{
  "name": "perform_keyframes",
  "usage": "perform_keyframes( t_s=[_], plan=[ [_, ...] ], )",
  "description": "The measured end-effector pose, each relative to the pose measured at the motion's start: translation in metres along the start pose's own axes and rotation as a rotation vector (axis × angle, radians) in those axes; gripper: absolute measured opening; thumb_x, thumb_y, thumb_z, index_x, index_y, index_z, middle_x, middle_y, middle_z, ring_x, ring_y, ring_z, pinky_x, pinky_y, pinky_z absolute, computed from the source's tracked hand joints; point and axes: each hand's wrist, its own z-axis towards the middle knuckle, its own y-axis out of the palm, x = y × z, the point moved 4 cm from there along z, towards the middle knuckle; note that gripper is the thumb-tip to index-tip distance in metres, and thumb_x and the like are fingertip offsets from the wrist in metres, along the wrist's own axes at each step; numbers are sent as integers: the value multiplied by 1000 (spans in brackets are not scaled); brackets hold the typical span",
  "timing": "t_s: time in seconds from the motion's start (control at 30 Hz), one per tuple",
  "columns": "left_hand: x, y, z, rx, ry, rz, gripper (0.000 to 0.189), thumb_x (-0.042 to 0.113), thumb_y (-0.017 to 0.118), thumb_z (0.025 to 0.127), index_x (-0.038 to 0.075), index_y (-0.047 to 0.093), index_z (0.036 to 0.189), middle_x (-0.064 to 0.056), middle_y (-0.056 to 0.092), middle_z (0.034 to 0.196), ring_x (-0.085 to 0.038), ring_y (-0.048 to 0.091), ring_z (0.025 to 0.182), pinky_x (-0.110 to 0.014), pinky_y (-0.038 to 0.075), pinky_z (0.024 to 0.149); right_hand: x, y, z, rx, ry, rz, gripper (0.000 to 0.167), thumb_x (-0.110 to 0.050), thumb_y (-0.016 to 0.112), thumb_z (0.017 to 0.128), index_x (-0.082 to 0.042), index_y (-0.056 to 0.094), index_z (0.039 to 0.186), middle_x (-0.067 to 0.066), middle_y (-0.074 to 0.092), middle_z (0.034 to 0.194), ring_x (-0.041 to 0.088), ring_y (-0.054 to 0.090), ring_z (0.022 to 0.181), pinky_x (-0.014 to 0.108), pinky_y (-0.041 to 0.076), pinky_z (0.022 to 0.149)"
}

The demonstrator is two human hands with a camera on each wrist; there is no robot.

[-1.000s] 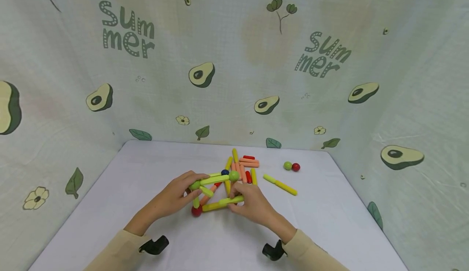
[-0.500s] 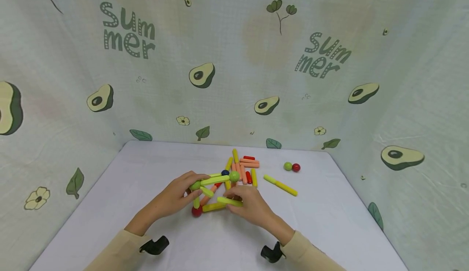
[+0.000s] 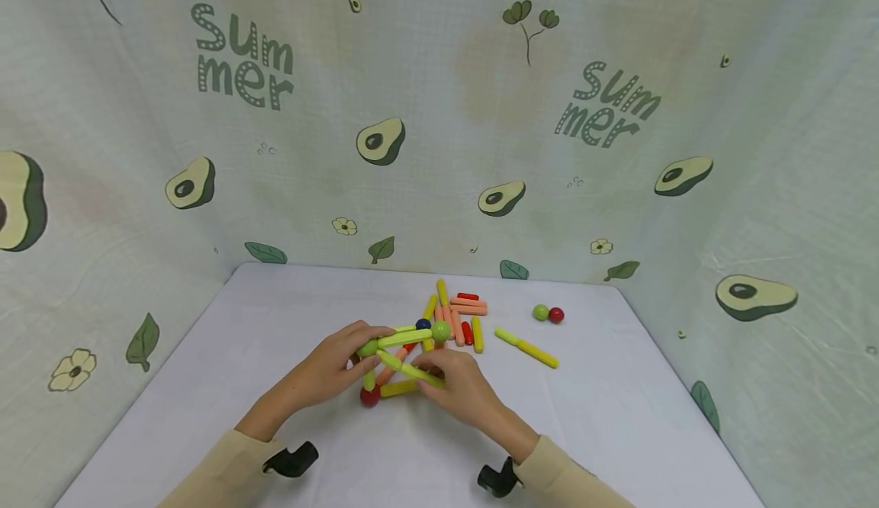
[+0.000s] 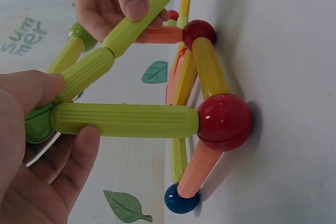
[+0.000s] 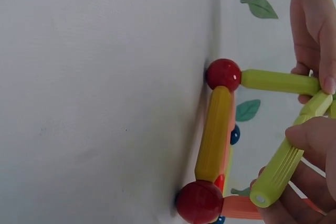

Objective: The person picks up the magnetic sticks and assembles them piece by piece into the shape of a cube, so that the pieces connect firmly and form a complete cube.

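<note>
My left hand (image 3: 343,357) grips the green ball (image 3: 368,348) at the top corner of a frame of sticks and balls. From that ball a green stick (image 4: 126,120) runs down to a red ball (image 4: 224,121) on the table, and another short green stick (image 4: 86,74) slants outward. My right hand (image 3: 462,384) pinches a second green stick (image 5: 278,177), whose far end meets the slanting stick's tip. A yellow stick (image 5: 214,135) joins two red balls along the base. A further green ball (image 3: 441,331) tops the right corner.
Behind the frame lie several loose orange, red and yellow sticks (image 3: 477,334). To the right, a yellow stick (image 3: 538,354) touches a green one end to end. A loose green ball (image 3: 541,312) and red ball (image 3: 556,315) sit together farther back.
My right hand has moved left, away from the yellow base stick. The green stick in it has tilted and now meets the slanting stick's end. My left hand has stayed put.
</note>
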Motion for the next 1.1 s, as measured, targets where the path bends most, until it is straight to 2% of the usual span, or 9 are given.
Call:
perform_keyframes(
  t_s=[0.13,0.33,0.5,0.63,0.87,1.0,1.1],
  plan=[
    [0,0,0,2,2,1,49,16,73,103,22,59,149,11,59,113,-5,57,87,-23,56,76,0,3,1,14,2,-31,24,-11,83,94,-15,77,117,-7,76,103,3,62,85,27,60,80],
    [1,1,1,15,22,8,51,14,73,102,19,59,150,9,60,114,-5,57,86,-26,57,74,-4,6,1,51,-3,-166,24,-17,86,92,-19,78,114,-9,75,97,4,60,79,20,54,73],
    [2,1,0,43,53,42,53,12,76,100,21,61,150,10,60,113,-5,54,86,-33,57,71,-6,10,2,117,-32,-272,23,-20,89,89,-20,80,111,-9,77,95,6,62,78,19,53,72],
    [3,2,-1,59,70,62,53,9,77,98,21,62,148,10,60,112,-6,53,85,-31,56,70,-7,14,2,178,-72,-329,23,-21,92,86,-20,80,107,-9,78,94,6,63,77,17,53,70],
    [4,2,-1,69,81,80,54,9,79,97,20,63,147,8,60,113,-5,52,86,-27,55,71,-7,17,3,258,-120,-377,26,-21,95,81,-19,81,103,-9,78,90,5,65,73,16,53,66],
    [3,2,-1,80,87,90,54,10,80,96,21,63,147,8,60,113,-5,53,86,-22,54,71,-7,19,4,279,-132,-387,28,-21,97,79,-19,81,103,-9,79,90,7,69,74,17,55,67],
    [2,2,-2,83,92,85,55,8,80,96,22,64,147,8,60,113,-5,53,86,-24,55,70,-7,20,5,281,-134,-393,28,-21,97,79,-18,82,103,-8,79,90,9,72,74,17,55,67]
  ],
)
